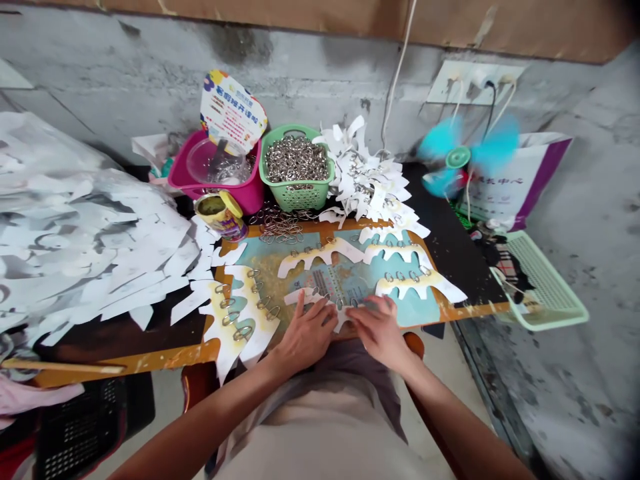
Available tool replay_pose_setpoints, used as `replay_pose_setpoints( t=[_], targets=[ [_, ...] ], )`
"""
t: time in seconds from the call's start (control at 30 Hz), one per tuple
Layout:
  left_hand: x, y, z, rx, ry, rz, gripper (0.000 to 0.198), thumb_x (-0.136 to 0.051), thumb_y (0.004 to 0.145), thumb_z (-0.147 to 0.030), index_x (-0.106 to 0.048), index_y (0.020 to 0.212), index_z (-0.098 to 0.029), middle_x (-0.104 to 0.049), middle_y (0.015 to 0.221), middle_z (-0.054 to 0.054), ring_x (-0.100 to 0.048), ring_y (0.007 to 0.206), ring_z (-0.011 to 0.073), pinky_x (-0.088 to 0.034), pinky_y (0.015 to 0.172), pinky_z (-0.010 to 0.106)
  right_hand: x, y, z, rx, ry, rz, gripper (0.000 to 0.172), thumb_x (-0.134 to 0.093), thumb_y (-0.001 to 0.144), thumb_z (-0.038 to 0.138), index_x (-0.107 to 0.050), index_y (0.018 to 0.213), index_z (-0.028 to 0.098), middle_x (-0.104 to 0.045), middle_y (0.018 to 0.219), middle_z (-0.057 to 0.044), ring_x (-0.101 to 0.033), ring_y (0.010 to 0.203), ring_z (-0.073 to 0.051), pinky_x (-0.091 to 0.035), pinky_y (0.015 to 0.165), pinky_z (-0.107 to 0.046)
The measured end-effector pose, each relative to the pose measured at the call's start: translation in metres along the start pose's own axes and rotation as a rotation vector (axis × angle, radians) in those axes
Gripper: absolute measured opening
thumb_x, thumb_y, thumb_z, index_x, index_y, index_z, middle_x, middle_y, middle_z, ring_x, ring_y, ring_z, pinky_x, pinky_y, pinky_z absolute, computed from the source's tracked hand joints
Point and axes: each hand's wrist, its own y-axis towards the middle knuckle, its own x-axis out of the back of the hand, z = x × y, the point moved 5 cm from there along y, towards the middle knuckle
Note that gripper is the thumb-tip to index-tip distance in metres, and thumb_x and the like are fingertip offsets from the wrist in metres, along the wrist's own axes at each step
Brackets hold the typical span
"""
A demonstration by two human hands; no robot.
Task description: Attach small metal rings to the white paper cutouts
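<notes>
Both hands are low on a painted board (260, 280), at the near edge. My left hand (305, 331) and my right hand (380, 331) grip a white scalloped paper strip (337, 313) from either side, close to the small metal rings (345, 303) along it. Similar ringed strips (320, 257) lie farther up the board, and several more (240, 313) overlap at its left. A loose heap of metal rings (277, 223) sits past the far edge of the board, beyond both hands.
A green basket of rings (295, 170) and a pink tub (215, 177) stand at the back, beside a small can (220, 213). Paper cut-outs (85, 227) are piled high on the left, and ringed strips (365, 180) at the back. A spinning blue fan (460, 157) stands at the right.
</notes>
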Motion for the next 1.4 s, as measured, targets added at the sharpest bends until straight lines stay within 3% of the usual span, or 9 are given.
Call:
replay_pose_setpoints(
  t=[0.13, 0.2, 0.4, 0.63, 0.7, 0.87, 1.0, 1.23, 1.4],
  targets=[
    [0.002, 0.000, -0.003, 0.026, -0.011, -0.047, 0.026, -0.052, 0.089, -0.014, -0.065, 0.111, -0.020, -0.063, 0.123, 0.013, -0.048, 0.129, 0.0306, -0.007, 0.115, 0.072, 0.022, -0.010, -0.021, -0.157, 0.143, -0.339, 0.028, -0.048, 0.094, 0.020, -0.068, 0.113, 0.024, -0.069, 0.106, -0.009, -0.057, 0.105, -0.026, -0.047, 0.090, -0.044],
    [0.006, 0.000, -0.001, 0.063, -0.011, -0.065, 0.027, -0.054, 0.086, -0.014, -0.066, 0.110, -0.021, -0.059, 0.127, 0.015, -0.046, 0.131, 0.0338, -0.009, 0.113, 0.075, 0.023, -0.014, -0.026, -0.184, 0.118, -0.402, 0.028, -0.048, 0.093, 0.021, -0.068, 0.112, 0.023, -0.067, 0.112, -0.010, -0.058, 0.106, -0.026, -0.048, 0.089, -0.043],
    [0.014, 0.005, 0.008, 0.131, -0.134, -0.078, 0.029, -0.054, 0.081, -0.012, -0.069, 0.103, -0.024, -0.056, 0.130, 0.011, -0.043, 0.132, 0.0339, -0.005, 0.113, 0.074, 0.001, -0.015, -0.027, -0.086, -0.002, -0.182, 0.041, -0.047, 0.092, 0.018, -0.054, 0.133, 0.018, -0.069, 0.111, -0.011, -0.054, 0.105, -0.029, -0.046, 0.089, -0.045],
    [0.018, 0.019, 0.009, 0.232, -0.237, -0.343, 0.015, -0.055, 0.090, -0.017, -0.062, 0.102, -0.022, -0.069, 0.108, 0.006, -0.057, 0.116, 0.0234, -0.015, 0.119, 0.061, -0.008, -0.014, -0.026, -0.030, -0.140, -0.020, 0.045, -0.044, 0.094, 0.014, -0.047, 0.138, 0.015, -0.071, 0.102, -0.011, -0.053, 0.107, -0.031, -0.040, 0.092, -0.046],
    [0.014, 0.031, 0.007, 0.132, -0.223, -0.289, 0.019, -0.052, 0.091, -0.014, -0.061, 0.105, -0.022, -0.071, 0.105, 0.005, -0.057, 0.119, 0.0236, -0.016, 0.119, 0.061, -0.006, -0.012, -0.025, -0.005, -0.141, -0.008, 0.045, -0.043, 0.094, 0.014, -0.046, 0.139, 0.015, -0.071, 0.101, -0.011, -0.054, 0.106, -0.030, -0.039, 0.091, -0.045],
    [0.001, 0.058, 0.005, -0.232, -0.208, 0.048, 0.033, -0.037, 0.092, -0.004, -0.057, 0.113, -0.021, -0.070, 0.105, 0.009, -0.048, 0.133, 0.0221, -0.018, 0.119, 0.060, -0.004, -0.005, -0.028, 0.025, -0.101, -0.027, 0.047, -0.044, 0.092, 0.013, -0.042, 0.139, 0.013, -0.070, 0.107, -0.012, -0.055, 0.103, -0.029, -0.041, 0.088, -0.044],
    [-0.003, 0.066, 0.011, -0.280, -0.253, 0.151, 0.033, -0.029, 0.097, -0.007, -0.056, 0.105, -0.023, -0.070, 0.095, 0.006, -0.053, 0.127, 0.0189, -0.026, 0.119, 0.054, -0.003, -0.003, -0.031, 0.022, -0.092, -0.027, 0.044, -0.043, 0.093, 0.013, -0.042, 0.137, 0.011, -0.070, 0.105, -0.012, -0.057, 0.099, -0.028, -0.040, 0.088, -0.043],
    [-0.014, 0.049, 0.008, -0.270, -0.215, 0.031, 0.020, -0.033, 0.094, -0.005, -0.047, 0.101, -0.017, -0.063, 0.088, 0.002, -0.063, 0.084, 0.0161, -0.028, 0.117, 0.054, -0.004, -0.007, -0.031, 0.058, -0.231, 0.033, 0.037, -0.042, 0.096, 0.017, -0.048, 0.132, 0.011, -0.071, 0.105, -0.014, -0.058, 0.100, -0.029, -0.036, 0.090, -0.045],
    [-0.011, 0.040, 0.000, -0.222, -0.113, 0.013, 0.027, -0.041, 0.086, -0.006, -0.048, 0.111, -0.011, -0.066, 0.102, 0.013, -0.062, 0.106, 0.0241, -0.012, 0.119, 0.061, -0.004, -0.009, -0.033, 0.058, -0.151, 0.044, 0.034, -0.044, 0.095, 0.016, -0.054, 0.127, 0.015, -0.071, 0.105, -0.013, -0.059, 0.102, -0.029, -0.037, 0.096, -0.048]
  ],
)
